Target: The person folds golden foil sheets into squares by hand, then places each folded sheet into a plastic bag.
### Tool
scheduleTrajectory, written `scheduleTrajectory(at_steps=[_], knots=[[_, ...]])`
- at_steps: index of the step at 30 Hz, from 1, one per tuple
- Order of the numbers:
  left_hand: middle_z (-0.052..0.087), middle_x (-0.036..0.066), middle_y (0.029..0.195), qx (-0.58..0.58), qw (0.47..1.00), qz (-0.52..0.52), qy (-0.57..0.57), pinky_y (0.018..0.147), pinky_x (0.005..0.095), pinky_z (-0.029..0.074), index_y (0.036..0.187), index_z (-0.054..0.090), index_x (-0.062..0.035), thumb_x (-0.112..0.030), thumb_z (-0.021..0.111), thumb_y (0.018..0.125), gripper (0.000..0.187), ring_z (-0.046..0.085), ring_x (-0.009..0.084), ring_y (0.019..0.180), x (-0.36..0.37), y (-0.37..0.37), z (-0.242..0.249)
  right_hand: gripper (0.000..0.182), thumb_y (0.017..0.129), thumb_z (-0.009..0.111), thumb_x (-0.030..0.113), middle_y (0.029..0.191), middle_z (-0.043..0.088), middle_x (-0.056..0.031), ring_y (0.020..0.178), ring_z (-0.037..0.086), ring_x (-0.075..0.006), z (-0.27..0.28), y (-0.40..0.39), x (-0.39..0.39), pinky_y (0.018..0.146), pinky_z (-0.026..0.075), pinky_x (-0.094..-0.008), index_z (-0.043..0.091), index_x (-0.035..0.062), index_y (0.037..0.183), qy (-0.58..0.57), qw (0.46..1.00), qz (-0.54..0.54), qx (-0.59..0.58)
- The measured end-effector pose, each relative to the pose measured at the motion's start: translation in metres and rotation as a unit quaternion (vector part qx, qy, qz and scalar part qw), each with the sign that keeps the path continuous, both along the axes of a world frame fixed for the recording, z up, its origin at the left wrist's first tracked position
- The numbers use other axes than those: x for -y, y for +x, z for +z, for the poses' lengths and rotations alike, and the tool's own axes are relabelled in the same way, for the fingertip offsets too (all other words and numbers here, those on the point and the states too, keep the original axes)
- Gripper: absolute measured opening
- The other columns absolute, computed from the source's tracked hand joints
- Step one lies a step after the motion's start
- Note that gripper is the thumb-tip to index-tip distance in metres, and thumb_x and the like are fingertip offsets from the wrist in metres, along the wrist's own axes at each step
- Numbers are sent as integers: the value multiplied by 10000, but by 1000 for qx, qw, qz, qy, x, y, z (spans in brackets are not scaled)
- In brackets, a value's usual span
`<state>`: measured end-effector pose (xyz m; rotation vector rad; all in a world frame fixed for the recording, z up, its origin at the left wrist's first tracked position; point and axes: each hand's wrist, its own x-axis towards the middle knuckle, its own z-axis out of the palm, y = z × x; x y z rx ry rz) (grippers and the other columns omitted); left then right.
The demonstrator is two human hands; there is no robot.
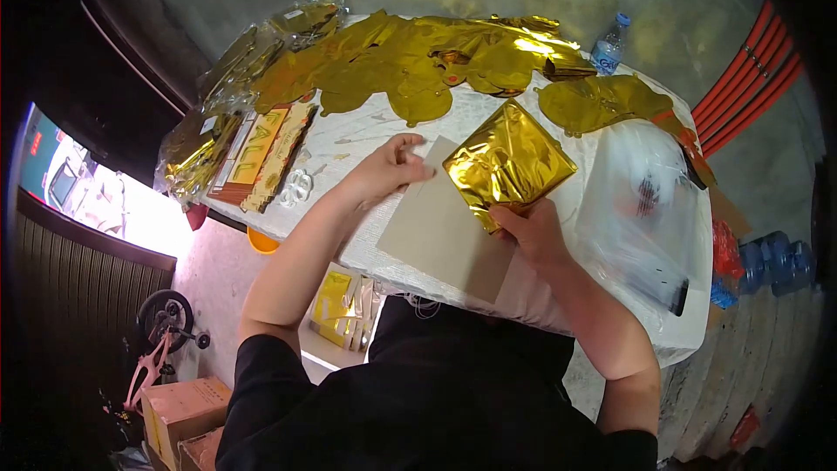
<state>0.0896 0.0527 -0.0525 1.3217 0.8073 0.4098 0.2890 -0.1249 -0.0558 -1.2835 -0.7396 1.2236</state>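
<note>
A folded square of shiny gold foil (510, 161) is held at its lower corner by my right hand (536, 231), thumb on top. My left hand (392, 170) is over the left edge of a grey-beige board (436, 227), its fingers curled with the thumb near the fingertips; whether anything thin is between them is too small to tell. The board lies flat on the white-covered table (349, 135), partly beneath the foil square. Flat gold foil pieces (366, 61) are spread in a heap along the table's far side.
Printed packets (261, 157) and white ribbon loops (296, 187) lie at the left. Clear plastic bags (641, 201) lie at the right, with a water bottle (610, 44) behind. A box (344, 310) of gold packets is below the table edge.
</note>
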Motion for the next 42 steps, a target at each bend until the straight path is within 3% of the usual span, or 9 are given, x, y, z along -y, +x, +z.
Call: scheduleTrajectory(at_steps=[2, 5, 12, 14, 17, 23, 29, 33, 42], knots=[[523, 53, 1035, -30, 991, -60, 117, 772, 244, 469, 1400, 318, -78, -126, 739, 783, 748, 558, 106, 872, 8, -6, 2, 120, 812, 702, 123, 712, 632, -12, 547, 539, -61, -5, -1, -1, 510, 443, -211, 649, 27, 862, 11, 997, 15, 73], [467, 71, 1094, -89, 977, -89, 171, 842, 268, 454, 1424, 297, -82, -73, 718, 736, 807, 543, 144, 945, 22, -7, 14, 99, 814, 701, 108, 697, 635, -17, 535, 543, -62, -7, -4, -2, 492, 447, -209, 661, 18, 830, 11, 998, 15, 67], [508, 62, 1041, -78, 978, -99, 167, 844, 268, 458, 1406, 327, -44, -18, 627, 719, 750, 547, 134, 947, 17, -9, 5, 100, 818, 693, 97, 726, 653, -28, 554, 555, -56, -10, -5, -2, 497, 464, -211, 673, 4, 848, 20, 994, 22, 106], [519, 35, 961, -29, 982, -77, 168, 737, 234, 459, 1311, 459, -17, -18, 643, 706, 632, 533, 89, 843, 14, -11, -4, 99, 817, 691, 95, 725, 653, -27, 554, 556, -55, -9, -6, -2, 502, 464, -210, 675, 3, 848, 22, 995, 22, 93], [560, 25, 892, -11, 992, -54, 117, 688, 214, 459, 1258, 491, 25, 17, 616, 730, 543, 546, 79, 766, 13, -15, 0, 95, 816, 689, 92, 722, 655, -26, 554, 558, -55, -8, -6, -1, 515, 464, -206, 677, 2, 846, 19, 995, 21, 100], [579, -20, 828, -92, 979, -19, 184, 689, 178, 450, 1092, 599, 32, 26, 608, 800, 292, 539, 42, 754, 22, -23, 6, 100, 813, 690, 95, 710, 656, -25, 554, 562, -62, -7, -9, -1, 526, 462, -208, 681, -1, 841, 17, 991, 14, 131], [584, 3, 691, -111, 966, -8, 235, 620, 230, 458, 988, 637, 31, -37, 641, 777, 222, 529, 68, 648, 32, -21, 9, 117, 812, 697, 109, 707, 657, -27, 556, 564, -64, -3, -11, 0, 528, 466, -219, 683, -5, 833, 10, 988, 14, 153], [555, -22, 723, -143, 955, -29, 257, 610, 220, 437, 989, 612, 26, -12, 620, 805, 188, 494, 52, 660, 43, -16, 20, 117, 818, 694, 107, 707, 657, -29, 561, 566, -66, -6, -10, -1, 529, 467, -218, 685, -8, 833, 12, 986, 17, 164], [636, 169, 713, -230, 860, 3, 455, 610, 359, 493, 996, 597, 17, -87, 636, 750, 270, 632, 284, 630, 55, -6, 13, 122, 810, 694, 105, 681, 651, -24, 565, 568, -71, -6, -14, -1, 530, 464, -229, 687, -17, 795, 29, 983, 15, 179]])
